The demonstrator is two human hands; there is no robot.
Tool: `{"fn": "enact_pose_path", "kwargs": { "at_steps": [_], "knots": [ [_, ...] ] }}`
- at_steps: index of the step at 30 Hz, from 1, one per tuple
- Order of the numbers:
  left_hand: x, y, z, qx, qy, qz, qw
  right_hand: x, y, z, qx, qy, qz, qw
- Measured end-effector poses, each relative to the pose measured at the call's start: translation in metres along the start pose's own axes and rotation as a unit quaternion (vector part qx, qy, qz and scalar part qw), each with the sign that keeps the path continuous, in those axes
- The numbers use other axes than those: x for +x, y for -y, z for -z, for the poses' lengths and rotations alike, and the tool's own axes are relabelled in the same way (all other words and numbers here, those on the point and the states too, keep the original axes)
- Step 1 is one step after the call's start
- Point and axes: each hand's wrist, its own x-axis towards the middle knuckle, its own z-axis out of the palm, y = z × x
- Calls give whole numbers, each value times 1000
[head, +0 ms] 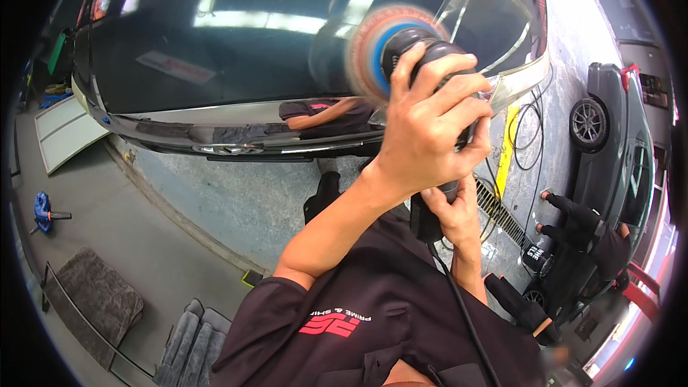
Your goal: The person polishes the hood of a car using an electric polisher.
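My left hand (435, 113) is wrapped over the head of a black corded polisher (449, 54), fingers spread across the housing. Lower down, my right hand (457, 212) grips the rear handle, where the power cord leaves the tool. The polisher's round pad (365, 59), reddish with a blue ring, is blurred and lies against or very near the glossy dark body panel (258, 64) of a car. Whether it fully touches the paint cannot be told. Ceiling lights and a sleeve reflect in the bodywork. Part of the tool's body is hidden by my left hand.
Cord loops (527, 129) lie on the floor at right, near a drain grate (502, 207). Another dark car (618, 134) stands beyond, with a person (596, 236) beside it and a black bucket (537, 259). At left are a white panel (70, 131) and grey towels (191, 349).
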Motion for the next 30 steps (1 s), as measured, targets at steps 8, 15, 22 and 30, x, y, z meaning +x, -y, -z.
{"fn": "enact_pose_path", "kwargs": {
  "at_steps": [8,15,22,30],
  "knots": [
    [-13,-1,57,84,7,26,996,2,13,-21,-124,72,88,986],
    [-26,-1,76,146,17,44,988,6,20,-28,-99,113,73,986],
    [-24,-5,56,155,42,25,987,15,-1,-11,-75,96,120,985],
    [-19,-12,12,165,85,-14,983,30,-33,22,-7,90,137,986]
  ]
}}
